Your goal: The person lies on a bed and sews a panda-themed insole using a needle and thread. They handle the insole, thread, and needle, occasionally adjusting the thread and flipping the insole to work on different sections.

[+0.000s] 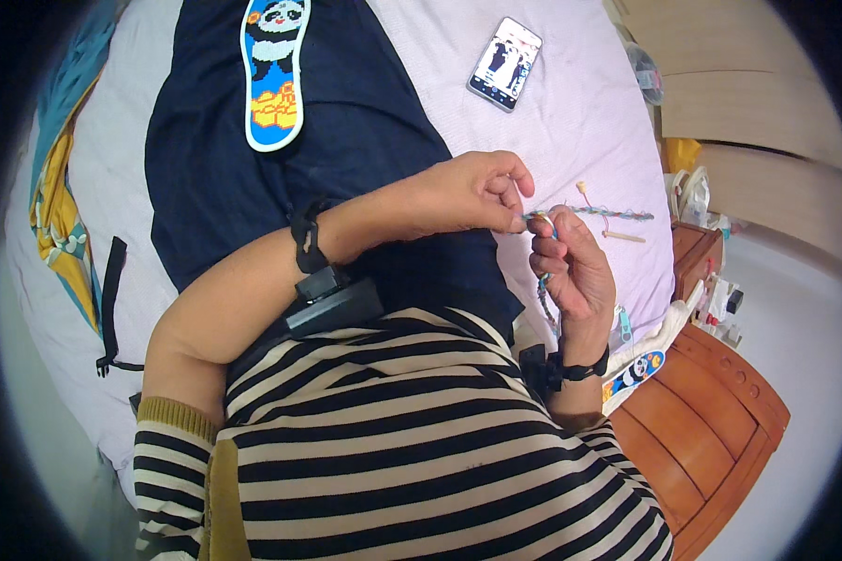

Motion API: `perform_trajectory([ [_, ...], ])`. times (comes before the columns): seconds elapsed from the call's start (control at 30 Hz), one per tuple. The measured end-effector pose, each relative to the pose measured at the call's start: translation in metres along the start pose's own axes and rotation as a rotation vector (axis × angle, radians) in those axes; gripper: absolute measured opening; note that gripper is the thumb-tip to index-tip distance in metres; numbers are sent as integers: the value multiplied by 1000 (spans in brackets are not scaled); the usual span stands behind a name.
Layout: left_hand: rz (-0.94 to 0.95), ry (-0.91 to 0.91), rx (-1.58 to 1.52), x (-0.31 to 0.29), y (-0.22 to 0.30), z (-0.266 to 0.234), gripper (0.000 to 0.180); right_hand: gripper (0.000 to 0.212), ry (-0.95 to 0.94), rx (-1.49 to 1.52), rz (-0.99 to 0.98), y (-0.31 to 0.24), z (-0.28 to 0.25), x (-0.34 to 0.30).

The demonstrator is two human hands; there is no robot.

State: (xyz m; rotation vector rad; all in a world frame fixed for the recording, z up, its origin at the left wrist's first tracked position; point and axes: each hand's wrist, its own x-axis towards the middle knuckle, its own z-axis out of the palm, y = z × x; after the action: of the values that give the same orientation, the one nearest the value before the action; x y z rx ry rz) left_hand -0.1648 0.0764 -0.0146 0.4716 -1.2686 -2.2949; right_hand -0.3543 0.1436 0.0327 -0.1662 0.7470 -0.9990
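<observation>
A thin braided cord (617, 214) in mixed blue, green and reddish threads runs between my two hands. My left hand (477, 194) reaches across from the left and pinches the cord between thumb and fingertips, the other fingers curled. Close beside it, my right hand (573, 257) is closed around the cord, with something yellowish at its fingertips too small to make out. One length of cord sticks out to the right past my right hand; another hangs below its curled fingers. A small wooden stick (624, 237) with a reddish thread and a pale bead-like end (582, 188) lies just beyond.
An insole (273, 117) with a panda pattern rests on dark cloth over my legs. A phone (505, 64) with a lit screen lies on the pale bedding (571, 122). To the right stands a wooden chair (683, 421); a black strap (112, 299) lies at the left.
</observation>
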Motion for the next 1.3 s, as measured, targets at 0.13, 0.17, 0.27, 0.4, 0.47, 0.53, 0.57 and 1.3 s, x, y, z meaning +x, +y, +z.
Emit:
perform_trajectory([
  [0.13, -130, -23, 10, -4, 4, -2, 24, 7, 74, -18, -35, -8, -5, -1],
  [0.17, -152, -17, 52, -4, 4, -3, 22, 7, 85, -28, -22, -10, -7, -1],
  [0.27, -194, 7, 108, -5, 4, -7, 19, 7, 122, -79, -12, -13, -8, -1],
  [0.4, -192, 20, -30, -6, 3, -10, 20, 7, 171, -144, -71, -11, -11, 0],
  [0.47, -194, 23, -89, -6, 3, -9, 21, 8, 181, -137, -80, -12, -14, 0],
  [0.53, -198, 39, -124, -6, 5, -8, 25, 8, 182, -120, -75, -12, -18, 1],
  [0.57, -208, 28, -113, -6, 5, -8, 24, 7, 173, -126, -77, -12, -20, 1],
  [1.3, -297, 133, -210, -1, 0, -9, 11, 8, 166, -480, -136, -5, -14, 4],
])
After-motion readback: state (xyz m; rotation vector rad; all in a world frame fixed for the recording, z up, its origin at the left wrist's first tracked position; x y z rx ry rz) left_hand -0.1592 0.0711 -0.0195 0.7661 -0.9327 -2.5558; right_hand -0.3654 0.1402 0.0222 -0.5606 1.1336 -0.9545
